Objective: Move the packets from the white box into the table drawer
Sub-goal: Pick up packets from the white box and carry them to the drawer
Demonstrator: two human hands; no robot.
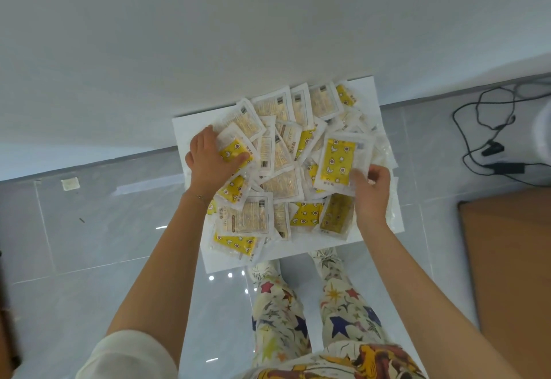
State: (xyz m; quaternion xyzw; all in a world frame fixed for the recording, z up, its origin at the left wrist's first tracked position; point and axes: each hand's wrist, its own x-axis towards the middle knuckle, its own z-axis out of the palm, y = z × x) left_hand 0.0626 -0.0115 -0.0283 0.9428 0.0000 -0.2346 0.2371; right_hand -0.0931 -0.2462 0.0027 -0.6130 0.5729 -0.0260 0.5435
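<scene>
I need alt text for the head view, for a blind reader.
Seen from above, a person's left hand grips a yellow packet and the right hand pinches another packet, over a heap of packets in a white container below the table edge.

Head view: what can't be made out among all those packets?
Print on the packets: too small and blurred in the head view.
Lower packets: buried under the top layer.
Far end of the white container: hidden under the table top.
Fingertips of the left hand: tucked behind the packets it grips.
</scene>
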